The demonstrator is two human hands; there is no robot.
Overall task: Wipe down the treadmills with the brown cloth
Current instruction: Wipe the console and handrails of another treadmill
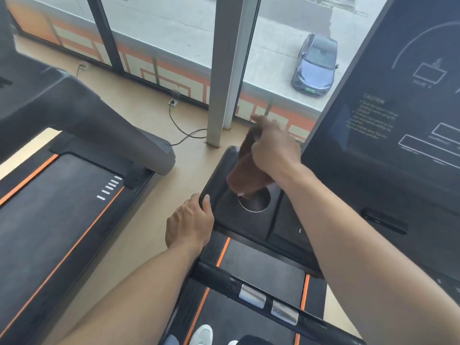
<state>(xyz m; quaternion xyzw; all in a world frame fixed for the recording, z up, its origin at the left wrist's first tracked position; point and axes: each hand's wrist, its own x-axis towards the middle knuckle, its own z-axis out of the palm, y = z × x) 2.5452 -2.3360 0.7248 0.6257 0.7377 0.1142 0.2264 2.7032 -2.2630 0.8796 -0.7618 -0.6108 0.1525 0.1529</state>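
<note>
Brown cloth [246, 170]: bunched in right hand [273, 145], fingers curled round it, at console tray's [224, 170] far-left corner above cup holder [256, 204]. Left hand [189, 220] grips tray's left edge. Wiping apparently under way; neighbouring treadmill [62, 207] likely outstanding.

brown cloth [245, 170] | bunched, hanging over black treadmill [224, 212] cup holder (console tray, left side)
</note>
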